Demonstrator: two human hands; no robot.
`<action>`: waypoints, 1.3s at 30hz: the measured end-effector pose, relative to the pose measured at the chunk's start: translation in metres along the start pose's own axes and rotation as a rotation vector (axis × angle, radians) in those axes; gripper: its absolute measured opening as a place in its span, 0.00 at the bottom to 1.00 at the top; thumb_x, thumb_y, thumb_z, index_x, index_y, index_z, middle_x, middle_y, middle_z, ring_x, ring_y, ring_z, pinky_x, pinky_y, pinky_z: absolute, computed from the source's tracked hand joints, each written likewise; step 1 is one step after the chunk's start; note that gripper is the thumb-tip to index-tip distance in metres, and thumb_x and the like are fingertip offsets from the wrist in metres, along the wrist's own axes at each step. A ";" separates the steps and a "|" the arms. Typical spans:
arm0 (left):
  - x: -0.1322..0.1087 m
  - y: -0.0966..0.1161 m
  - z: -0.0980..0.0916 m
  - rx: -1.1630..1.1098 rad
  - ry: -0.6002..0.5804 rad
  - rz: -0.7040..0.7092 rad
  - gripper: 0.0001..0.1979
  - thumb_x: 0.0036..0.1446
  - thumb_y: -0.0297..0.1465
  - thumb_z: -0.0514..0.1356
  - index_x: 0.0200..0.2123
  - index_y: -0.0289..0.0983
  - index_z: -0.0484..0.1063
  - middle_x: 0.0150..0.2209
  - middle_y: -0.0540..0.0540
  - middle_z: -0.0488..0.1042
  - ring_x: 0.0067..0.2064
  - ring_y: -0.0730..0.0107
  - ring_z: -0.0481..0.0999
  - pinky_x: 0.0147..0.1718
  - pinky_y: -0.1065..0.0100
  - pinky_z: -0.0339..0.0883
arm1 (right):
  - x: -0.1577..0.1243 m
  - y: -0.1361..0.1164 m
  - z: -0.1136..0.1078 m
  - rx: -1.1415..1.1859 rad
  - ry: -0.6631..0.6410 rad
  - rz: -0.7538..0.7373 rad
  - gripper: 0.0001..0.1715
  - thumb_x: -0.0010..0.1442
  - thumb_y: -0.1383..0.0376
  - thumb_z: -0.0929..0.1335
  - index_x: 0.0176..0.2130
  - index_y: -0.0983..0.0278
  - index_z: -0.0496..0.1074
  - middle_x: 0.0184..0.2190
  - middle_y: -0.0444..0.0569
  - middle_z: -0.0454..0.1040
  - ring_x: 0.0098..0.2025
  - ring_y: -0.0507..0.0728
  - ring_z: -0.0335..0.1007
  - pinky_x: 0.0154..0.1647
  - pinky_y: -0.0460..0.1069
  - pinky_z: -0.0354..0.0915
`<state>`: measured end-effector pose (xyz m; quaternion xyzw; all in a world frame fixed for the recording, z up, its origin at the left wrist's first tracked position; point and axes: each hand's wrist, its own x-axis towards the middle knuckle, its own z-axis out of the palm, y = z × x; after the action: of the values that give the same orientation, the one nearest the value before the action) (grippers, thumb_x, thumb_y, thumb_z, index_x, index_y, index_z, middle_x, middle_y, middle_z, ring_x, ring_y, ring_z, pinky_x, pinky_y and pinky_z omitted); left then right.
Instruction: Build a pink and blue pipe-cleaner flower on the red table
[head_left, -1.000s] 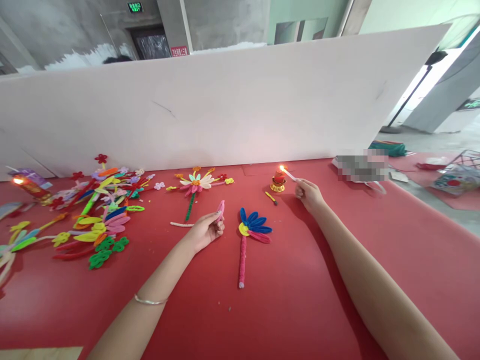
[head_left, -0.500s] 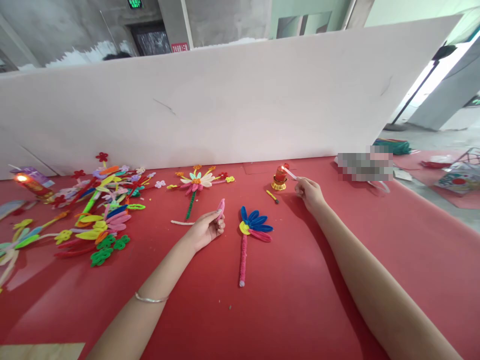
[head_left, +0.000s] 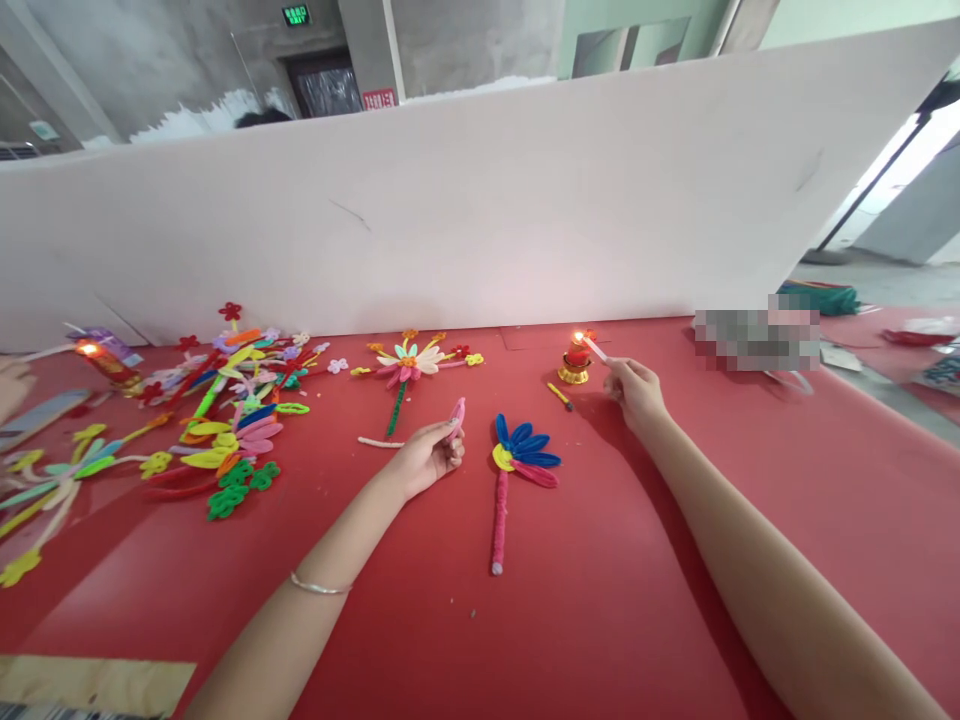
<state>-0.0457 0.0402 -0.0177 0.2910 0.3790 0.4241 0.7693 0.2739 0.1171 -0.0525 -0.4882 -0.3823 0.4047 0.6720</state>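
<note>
My left hand [head_left: 433,458] is closed, pinching a pink pipe-cleaner petal [head_left: 457,414] bent into a loop. My right hand [head_left: 634,390] grips a pale, whitish glue stick [head_left: 595,349], its tip at the flame of a small red candle [head_left: 577,355] in a gold holder [head_left: 574,375]. Between my hands lies a pipe-cleaner flower [head_left: 525,450] with several blue petals, one pink petal, a yellow centre and a pink stem. A short yellow stick [head_left: 559,396] with a dark end rests in front of the candle. A white pipe cleaner [head_left: 380,442] lies beyond my left wrist.
A finished-looking multicoloured flower [head_left: 406,366] stands out behind my left hand. Piled pipe-cleaner flowers [head_left: 240,430] cover the left side, near another lit candle [head_left: 109,368]. Another person's hand [head_left: 11,388] shows at the left edge. A white board [head_left: 480,220] borders the red table [head_left: 600,620].
The view has turned slightly left, so everything sits farther right. Another person's hand has come into sight at the left edge. Both my hands keep their holds, the stick still at the flame.
</note>
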 end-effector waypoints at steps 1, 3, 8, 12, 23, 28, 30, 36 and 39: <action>0.000 0.000 -0.001 0.001 -0.002 0.003 0.09 0.52 0.28 0.61 0.22 0.31 0.67 0.19 0.51 0.62 0.22 0.80 0.64 0.20 0.78 0.60 | 0.000 0.000 0.002 -0.001 0.018 -0.009 0.09 0.45 0.60 0.70 0.25 0.64 0.69 0.10 0.39 0.61 0.14 0.46 0.52 0.14 0.43 0.46; 0.001 -0.001 -0.002 0.000 -0.005 0.004 0.09 0.52 0.27 0.61 0.22 0.31 0.67 0.20 0.51 0.62 0.22 0.79 0.64 0.20 0.77 0.60 | -0.001 0.001 0.004 -0.001 0.038 -0.032 0.09 0.45 0.61 0.69 0.25 0.64 0.69 0.10 0.38 0.60 0.13 0.46 0.51 0.13 0.43 0.46; 0.001 -0.001 -0.002 0.001 0.001 0.000 0.09 0.52 0.27 0.61 0.22 0.31 0.67 0.19 0.51 0.62 0.22 0.79 0.64 0.21 0.77 0.60 | 0.000 0.002 0.002 0.016 0.036 -0.038 0.09 0.45 0.61 0.69 0.22 0.63 0.66 0.08 0.37 0.58 0.12 0.45 0.49 0.13 0.43 0.44; 0.000 0.001 -0.001 0.002 0.009 -0.006 0.09 0.53 0.27 0.60 0.22 0.31 0.67 0.19 0.51 0.62 0.22 0.79 0.64 0.21 0.77 0.60 | 0.003 0.005 0.000 0.031 0.019 -0.044 0.07 0.45 0.62 0.69 0.25 0.64 0.69 0.07 0.36 0.55 0.12 0.46 0.48 0.13 0.43 0.45; -0.001 0.001 0.002 0.003 0.020 -0.005 0.10 0.52 0.27 0.61 0.21 0.31 0.66 0.19 0.51 0.62 0.22 0.80 0.64 0.20 0.78 0.60 | 0.003 0.003 0.000 0.083 -0.033 -0.030 0.12 0.46 0.62 0.69 0.20 0.62 0.62 0.07 0.34 0.50 0.11 0.45 0.43 0.13 0.44 0.43; -0.002 0.002 0.003 0.014 0.019 -0.011 0.11 0.53 0.27 0.60 0.21 0.31 0.66 0.19 0.51 0.61 0.22 0.79 0.63 0.20 0.77 0.60 | 0.003 0.003 0.000 0.073 -0.044 -0.034 0.14 0.46 0.62 0.70 0.19 0.62 0.60 0.07 0.34 0.49 0.11 0.45 0.42 0.12 0.45 0.42; -0.002 0.002 0.003 0.015 0.019 -0.009 0.11 0.53 0.27 0.60 0.21 0.31 0.66 0.19 0.51 0.61 0.22 0.79 0.63 0.20 0.77 0.60 | 0.004 0.003 -0.001 0.075 -0.048 -0.043 0.14 0.45 0.62 0.70 0.19 0.62 0.60 0.06 0.34 0.50 0.11 0.45 0.42 0.12 0.45 0.42; -0.002 0.001 0.003 0.022 0.013 0.000 0.11 0.52 0.27 0.61 0.21 0.31 0.66 0.19 0.51 0.62 0.22 0.80 0.63 0.21 0.77 0.60 | 0.003 0.002 0.001 0.076 -0.053 -0.057 0.16 0.44 0.60 0.70 0.18 0.61 0.60 0.06 0.34 0.49 0.10 0.45 0.41 0.12 0.45 0.41; -0.002 0.001 0.003 0.025 0.010 -0.003 0.10 0.52 0.28 0.61 0.21 0.31 0.66 0.19 0.51 0.61 0.22 0.80 0.63 0.21 0.78 0.60 | 0.003 0.001 0.001 0.085 -0.050 -0.055 0.15 0.44 0.61 0.70 0.18 0.61 0.60 0.06 0.34 0.49 0.11 0.45 0.41 0.13 0.45 0.41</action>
<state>-0.0448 0.0390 -0.0146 0.2979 0.3885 0.4198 0.7643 0.2741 0.1203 -0.0532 -0.4382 -0.3945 0.4142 0.6933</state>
